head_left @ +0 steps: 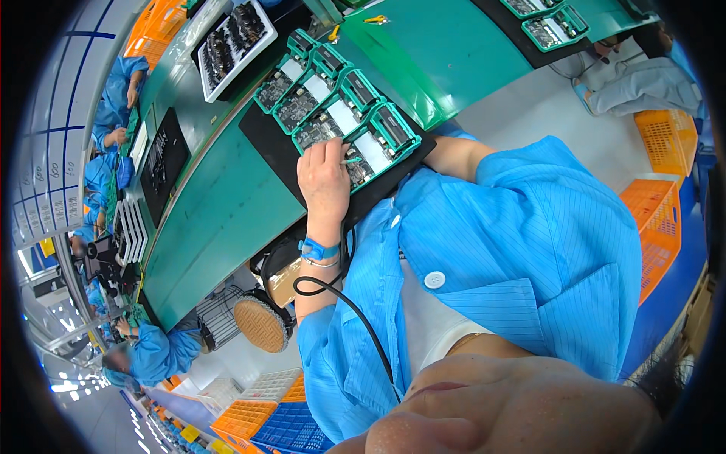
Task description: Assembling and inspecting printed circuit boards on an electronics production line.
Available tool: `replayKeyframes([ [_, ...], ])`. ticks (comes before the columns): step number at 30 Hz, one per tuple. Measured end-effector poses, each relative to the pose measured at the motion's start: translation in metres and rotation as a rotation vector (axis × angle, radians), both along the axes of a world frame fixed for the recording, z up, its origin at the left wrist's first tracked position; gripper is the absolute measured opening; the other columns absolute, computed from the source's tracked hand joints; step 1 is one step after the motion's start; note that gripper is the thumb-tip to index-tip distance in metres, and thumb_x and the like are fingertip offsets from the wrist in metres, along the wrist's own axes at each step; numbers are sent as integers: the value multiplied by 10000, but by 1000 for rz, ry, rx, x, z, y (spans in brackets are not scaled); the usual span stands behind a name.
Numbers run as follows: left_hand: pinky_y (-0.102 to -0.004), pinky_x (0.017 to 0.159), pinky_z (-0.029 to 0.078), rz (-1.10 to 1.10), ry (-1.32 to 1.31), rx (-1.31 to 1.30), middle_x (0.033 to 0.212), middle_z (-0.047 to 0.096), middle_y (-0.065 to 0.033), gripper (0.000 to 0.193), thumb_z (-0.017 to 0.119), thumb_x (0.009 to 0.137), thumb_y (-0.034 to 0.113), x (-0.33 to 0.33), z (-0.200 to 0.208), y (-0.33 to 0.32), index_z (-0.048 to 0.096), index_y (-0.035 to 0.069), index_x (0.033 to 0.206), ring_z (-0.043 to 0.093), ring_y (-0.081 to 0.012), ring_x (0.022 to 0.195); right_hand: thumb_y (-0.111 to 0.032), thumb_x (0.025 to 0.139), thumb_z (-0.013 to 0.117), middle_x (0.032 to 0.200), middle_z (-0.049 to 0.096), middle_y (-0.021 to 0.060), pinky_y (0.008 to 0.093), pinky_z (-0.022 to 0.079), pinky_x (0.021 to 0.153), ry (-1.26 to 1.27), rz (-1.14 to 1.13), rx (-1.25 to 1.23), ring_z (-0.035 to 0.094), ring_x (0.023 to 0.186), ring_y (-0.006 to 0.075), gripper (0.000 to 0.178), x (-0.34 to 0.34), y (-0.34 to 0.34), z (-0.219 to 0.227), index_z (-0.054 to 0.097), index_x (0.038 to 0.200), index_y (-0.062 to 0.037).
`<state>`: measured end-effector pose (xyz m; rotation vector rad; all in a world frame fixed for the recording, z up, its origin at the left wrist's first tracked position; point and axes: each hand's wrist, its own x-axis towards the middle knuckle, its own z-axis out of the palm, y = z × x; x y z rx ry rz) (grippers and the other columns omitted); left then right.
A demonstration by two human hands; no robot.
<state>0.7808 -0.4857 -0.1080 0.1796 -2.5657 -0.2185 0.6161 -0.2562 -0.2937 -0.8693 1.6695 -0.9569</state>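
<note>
Left hand (325, 178) pinches a thin tool (350, 160) pointing sideways across the circuit board (361, 155).

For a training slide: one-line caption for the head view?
Left hand rests on a circuit board in green fixtures on the green bench.

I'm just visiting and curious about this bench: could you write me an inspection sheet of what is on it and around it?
Surface: green workbench with a black mat on it.
Job's things: row of green circuit boards in teal plastic frames on the mat.
Clutter: white tray of dark parts; more framed boards.
Hands: left hand rests on the nearest board, pinching a thin tool; right hand hidden, only the forearm shows.
Cables: black coiled cord from a blue wrist strap.
Surroundings: orange plastic crates; co-workers in blue coats.
</note>
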Motion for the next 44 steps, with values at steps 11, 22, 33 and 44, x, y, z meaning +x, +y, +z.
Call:
replayKeyframes([
  [11,-384,708,431,41,-47,71,871,629,-64,140,712,807,71,9,0,-1,663,97,935,603,-261,853,-209,901,613,945,685,200,438,521,833,-268,-223,8,652,906,357,268,-14,12,-15,696,1063,-13],
  [22,-382,740,439,5,-71,241,883,642,-63,208,734,764,52,17,8,-15,676,81,961,601,-262,875,-225,902,610,947,683,218,430,513,836,-322,-214,152,652,917,354,300,-24,1,-30,671,1082,7],
  [33,-380,703,492,-29,-15,357,849,654,-73,150,701,766,-22,20,0,-25,699,43,901,603,-277,817,-129,962,580,1066,698,189,394,518,847,233,555,-28,670,990,326,310,-74,58,149,617,1233,16],
  [44,-374,716,494,-18,44,240,848,656,-74,203,678,743,-55,19,-10,-23,702,68,903,617,-265,835,-41,955,551,1005,703,193,373,546,730,40,632,-356,707,906,278,322,-99,40,240,608,1253,67],
])
